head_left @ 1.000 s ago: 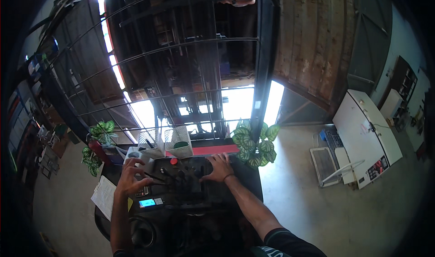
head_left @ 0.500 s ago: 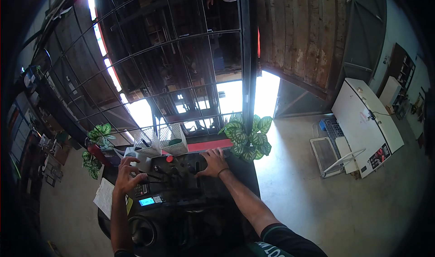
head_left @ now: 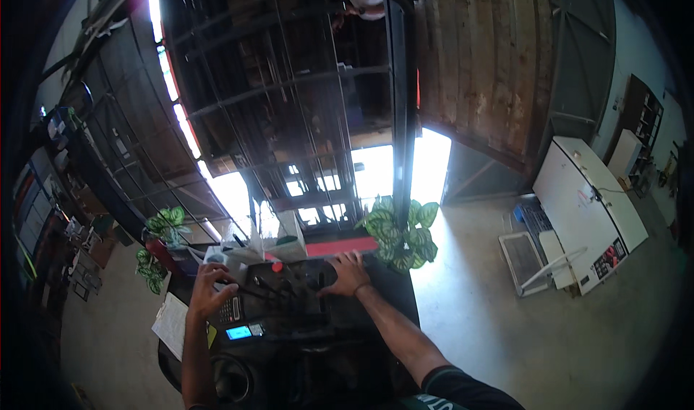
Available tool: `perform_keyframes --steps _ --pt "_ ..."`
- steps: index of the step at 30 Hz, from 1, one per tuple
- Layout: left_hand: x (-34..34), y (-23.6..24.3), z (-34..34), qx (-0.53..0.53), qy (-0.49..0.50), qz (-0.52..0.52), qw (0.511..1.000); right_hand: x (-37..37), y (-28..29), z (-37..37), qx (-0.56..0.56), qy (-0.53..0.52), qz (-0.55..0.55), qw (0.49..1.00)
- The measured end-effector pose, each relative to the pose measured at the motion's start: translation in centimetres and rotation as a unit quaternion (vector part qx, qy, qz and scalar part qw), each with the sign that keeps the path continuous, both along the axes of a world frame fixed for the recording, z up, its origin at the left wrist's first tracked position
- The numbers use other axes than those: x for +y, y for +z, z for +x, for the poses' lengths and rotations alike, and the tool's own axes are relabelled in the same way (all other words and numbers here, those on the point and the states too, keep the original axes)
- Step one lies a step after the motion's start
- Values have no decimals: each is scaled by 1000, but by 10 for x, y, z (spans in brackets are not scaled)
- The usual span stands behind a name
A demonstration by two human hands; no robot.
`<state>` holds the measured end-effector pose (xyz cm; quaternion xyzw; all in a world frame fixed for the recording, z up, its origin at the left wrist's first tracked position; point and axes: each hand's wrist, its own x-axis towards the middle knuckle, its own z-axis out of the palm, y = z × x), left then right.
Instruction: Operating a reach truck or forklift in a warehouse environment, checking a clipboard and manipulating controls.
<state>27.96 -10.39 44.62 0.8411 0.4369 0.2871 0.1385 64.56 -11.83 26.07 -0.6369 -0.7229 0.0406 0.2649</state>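
My left hand [head_left: 212,291] is over the left part of a dark console, its fingers curled and the thumb apart from them. Right beside its thumb are thin black levers [head_left: 266,288], too dark to make out fully. My right hand [head_left: 348,274] is at the console's right side, with fingers spread and thumb toward the levers; any contact is hard to see. A red knob [head_left: 277,267] stands between the hands. Below the left hand are a calculator [head_left: 230,309] and a small lit blue display [head_left: 238,332]. Nothing can be made out in either hand.
A black steering wheel [head_left: 233,378] is below my left forearm. A clipboard with paper [head_left: 170,325] lies at left. White perforated bins [head_left: 289,247] and leafy plants [head_left: 400,238] line the front, before a metal grid and post [head_left: 400,135]. At right stands a white cabinet [head_left: 589,218].
The whole view has shifted slightly, so everything appears a little lower. Both hands keep much the same places and poses at the console.
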Motion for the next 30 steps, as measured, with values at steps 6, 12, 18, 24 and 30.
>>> perform_keyframes --steps 6,12,18,24,30 --pt "4 -10 -4 25 -5 -6 1000 -25 -7 -10 6 -14 -17 1000" --pt "24 9 -11 61 -1 -14 998 -24 -7 -17 14 7 -34 999" --pt "88 -1 -21 39 12 -15 999 -3 -11 -24 7 31 -15 999" --pt "99 -6 -11 150 105 -69 981 24 -5 -40 5 -99 8 995" --pt "93 -7 -13 129 99 -99 982 29 -16 -39 1 -115 37 993"
